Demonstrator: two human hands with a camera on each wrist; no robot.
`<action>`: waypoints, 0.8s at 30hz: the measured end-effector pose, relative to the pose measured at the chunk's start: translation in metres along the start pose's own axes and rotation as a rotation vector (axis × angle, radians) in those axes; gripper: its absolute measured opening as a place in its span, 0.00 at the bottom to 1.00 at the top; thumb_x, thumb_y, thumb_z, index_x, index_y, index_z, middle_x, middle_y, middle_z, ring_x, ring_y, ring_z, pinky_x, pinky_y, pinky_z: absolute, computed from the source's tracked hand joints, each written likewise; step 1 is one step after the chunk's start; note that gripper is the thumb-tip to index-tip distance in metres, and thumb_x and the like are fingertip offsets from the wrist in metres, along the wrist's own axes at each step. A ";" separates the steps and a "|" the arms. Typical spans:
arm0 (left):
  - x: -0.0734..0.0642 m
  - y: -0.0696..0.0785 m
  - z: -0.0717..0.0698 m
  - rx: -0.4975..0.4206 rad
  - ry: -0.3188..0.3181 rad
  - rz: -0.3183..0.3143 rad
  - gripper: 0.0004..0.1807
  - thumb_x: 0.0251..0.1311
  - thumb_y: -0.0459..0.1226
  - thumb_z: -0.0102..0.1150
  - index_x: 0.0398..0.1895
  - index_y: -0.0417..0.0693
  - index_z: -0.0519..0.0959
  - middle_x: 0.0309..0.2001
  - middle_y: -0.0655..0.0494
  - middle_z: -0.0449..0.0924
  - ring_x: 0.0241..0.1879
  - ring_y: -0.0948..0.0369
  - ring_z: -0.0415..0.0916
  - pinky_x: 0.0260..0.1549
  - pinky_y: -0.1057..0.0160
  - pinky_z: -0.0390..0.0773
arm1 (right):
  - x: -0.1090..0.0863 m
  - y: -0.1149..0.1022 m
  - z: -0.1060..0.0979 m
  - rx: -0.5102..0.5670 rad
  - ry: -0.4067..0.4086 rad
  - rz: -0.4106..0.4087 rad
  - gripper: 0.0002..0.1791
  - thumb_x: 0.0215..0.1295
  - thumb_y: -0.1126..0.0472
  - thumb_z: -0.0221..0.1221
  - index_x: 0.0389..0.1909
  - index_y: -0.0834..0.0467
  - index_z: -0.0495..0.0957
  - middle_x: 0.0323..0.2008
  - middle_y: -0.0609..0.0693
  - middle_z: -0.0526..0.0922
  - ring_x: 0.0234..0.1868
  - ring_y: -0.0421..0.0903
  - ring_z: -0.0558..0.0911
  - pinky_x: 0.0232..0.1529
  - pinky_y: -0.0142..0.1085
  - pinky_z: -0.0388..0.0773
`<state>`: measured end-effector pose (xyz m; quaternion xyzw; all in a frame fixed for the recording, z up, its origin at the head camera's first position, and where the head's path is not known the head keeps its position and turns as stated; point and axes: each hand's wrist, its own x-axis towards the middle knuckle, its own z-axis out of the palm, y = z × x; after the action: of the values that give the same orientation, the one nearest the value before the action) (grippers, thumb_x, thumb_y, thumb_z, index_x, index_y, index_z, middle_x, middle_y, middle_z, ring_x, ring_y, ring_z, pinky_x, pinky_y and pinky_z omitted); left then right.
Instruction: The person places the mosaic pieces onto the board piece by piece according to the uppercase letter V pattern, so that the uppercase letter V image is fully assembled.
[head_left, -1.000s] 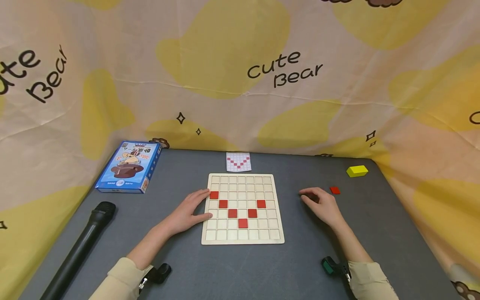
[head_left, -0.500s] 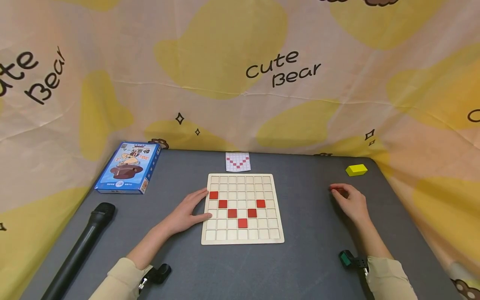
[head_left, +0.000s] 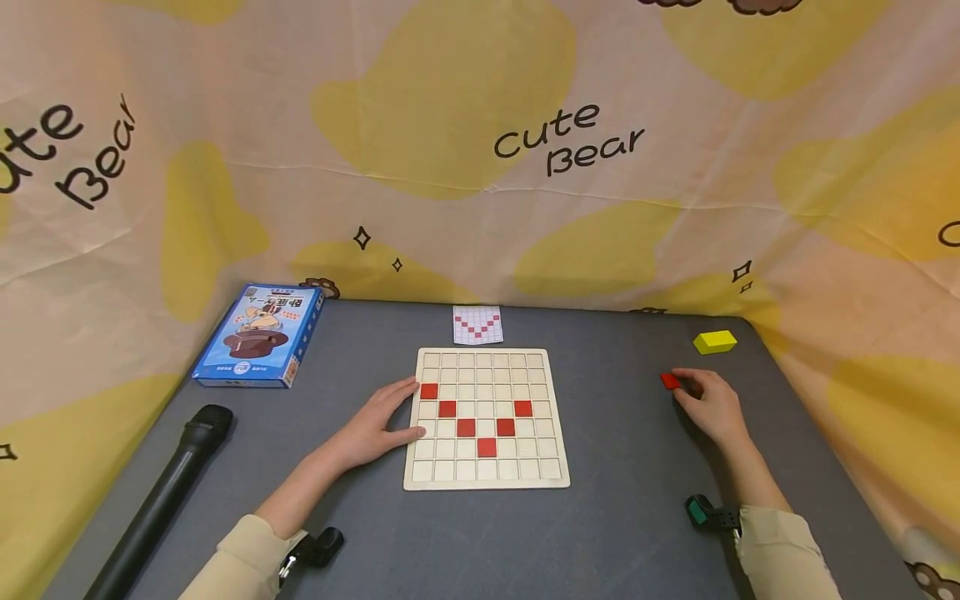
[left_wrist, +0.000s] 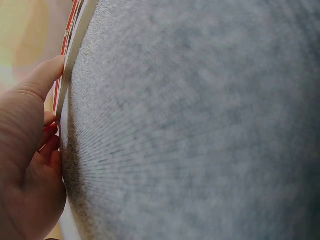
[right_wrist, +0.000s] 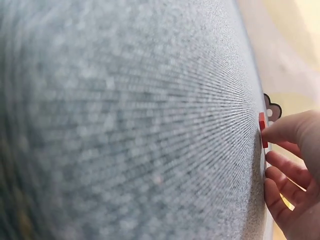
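A square wooden grid board (head_left: 486, 477) lies mid-table, with several red tiles (head_left: 487, 447) set in its cells in a slanting pattern. My left hand (head_left: 372, 427) rests at the board's left edge, fingers extended and thumb spread; the left wrist view has the thumb (left_wrist: 44, 75) against the edge. Off to the right, my right hand (head_left: 712, 406) pinches a loose red tile (head_left: 669, 381) at its right side between thumb and index finger. In the right wrist view, the tile (right_wrist: 262, 125) is edge-on at the thumb tip, low at the tabletop; the other fingers are loosely bent.
Behind the board lies a small pattern card (head_left: 477, 325) with a red V of squares. A yellow block (head_left: 715, 342) sits beyond my right hand. At left are a blue box (head_left: 258, 335) and a black microphone-like object (head_left: 168, 492). A printed cloth (head_left: 450, 150) hangs behind the table.
My right hand has moved rightward to the loose red tile, first covering it, and now has thumb and index finger at its right side. The left hand and board have stayed put.
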<state>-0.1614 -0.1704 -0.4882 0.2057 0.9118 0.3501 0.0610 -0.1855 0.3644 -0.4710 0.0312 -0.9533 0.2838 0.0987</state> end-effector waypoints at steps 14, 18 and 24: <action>-0.001 0.002 0.000 -0.007 -0.012 -0.018 0.43 0.60 0.50 0.65 0.74 0.41 0.59 0.74 0.44 0.56 0.71 0.44 0.52 0.64 0.39 0.56 | -0.001 0.001 0.001 -0.009 -0.004 0.031 0.19 0.63 0.60 0.64 0.50 0.68 0.78 0.52 0.71 0.73 0.47 0.65 0.75 0.49 0.60 0.68; 0.000 0.002 0.000 -0.007 -0.015 -0.023 0.44 0.60 0.51 0.64 0.74 0.41 0.59 0.74 0.45 0.55 0.71 0.44 0.51 0.64 0.39 0.56 | -0.001 0.001 0.003 -0.008 0.002 0.029 0.17 0.62 0.59 0.65 0.46 0.68 0.80 0.51 0.70 0.74 0.46 0.64 0.75 0.48 0.60 0.68; -0.001 0.002 -0.001 -0.002 -0.018 -0.021 0.44 0.60 0.51 0.64 0.74 0.41 0.59 0.74 0.44 0.56 0.71 0.44 0.52 0.64 0.40 0.56 | -0.004 -0.007 0.008 -0.003 -0.008 0.039 0.18 0.62 0.56 0.65 0.45 0.67 0.80 0.51 0.70 0.75 0.46 0.64 0.75 0.47 0.59 0.68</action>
<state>-0.1605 -0.1698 -0.4861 0.1992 0.9130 0.3484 0.0730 -0.1826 0.3541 -0.4744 0.0134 -0.9545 0.2843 0.0893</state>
